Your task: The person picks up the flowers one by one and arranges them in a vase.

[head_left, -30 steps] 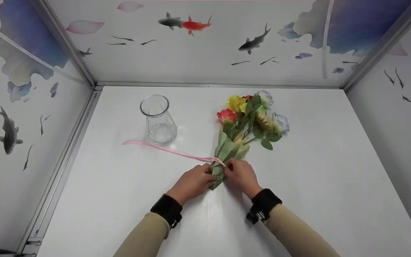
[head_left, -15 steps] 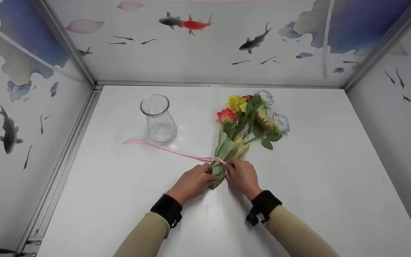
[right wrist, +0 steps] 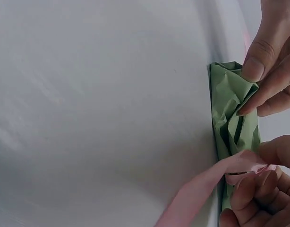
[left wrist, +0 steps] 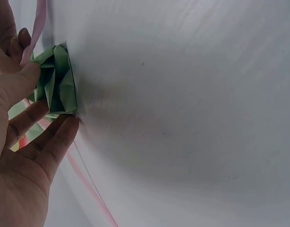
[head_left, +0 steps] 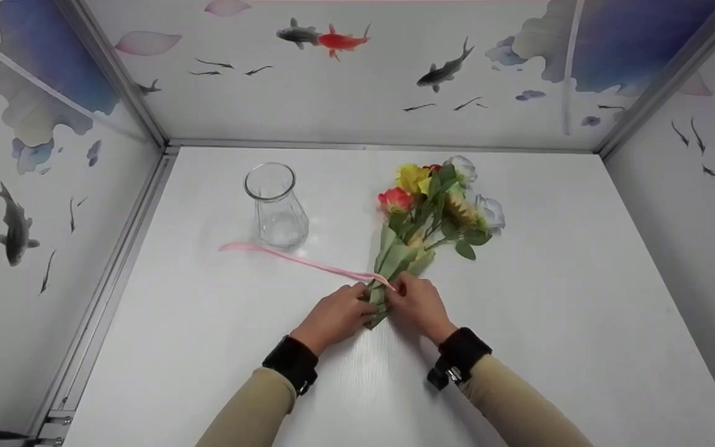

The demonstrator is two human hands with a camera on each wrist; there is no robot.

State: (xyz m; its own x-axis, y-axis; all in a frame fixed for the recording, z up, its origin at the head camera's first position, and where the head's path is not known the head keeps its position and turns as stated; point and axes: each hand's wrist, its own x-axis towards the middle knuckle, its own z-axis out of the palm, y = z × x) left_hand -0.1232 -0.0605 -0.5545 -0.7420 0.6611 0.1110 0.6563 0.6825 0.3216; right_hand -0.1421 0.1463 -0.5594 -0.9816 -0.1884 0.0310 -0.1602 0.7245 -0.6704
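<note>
A bouquet [head_left: 435,202] of red, yellow and pale flowers lies on the table, its stems wrapped in green paper [head_left: 395,256]. My left hand [head_left: 336,316] grips the wrap's lower end, thumb on one side and fingers on the other; in the left wrist view the folded paper end [left wrist: 57,85] sits between them. Beside it, my right hand [head_left: 421,305] pinches a pink ribbon [head_left: 314,264] against the wrap. One ribbon length runs left across the table towards the glass vase. In the right wrist view the ribbon [right wrist: 197,189] passes around the paper into the right fingers [right wrist: 244,191].
An upright clear glass vase [head_left: 282,217] stands at the back left, near the ribbon's loose end. The white table [head_left: 550,323] is enclosed by panels [head_left: 364,105] printed with fish, and metal rails run along its edges.
The loose ribbon end has slid slightly to the right. My right hand has shifted a little at the wrap, while the left hand keeps its hold.
</note>
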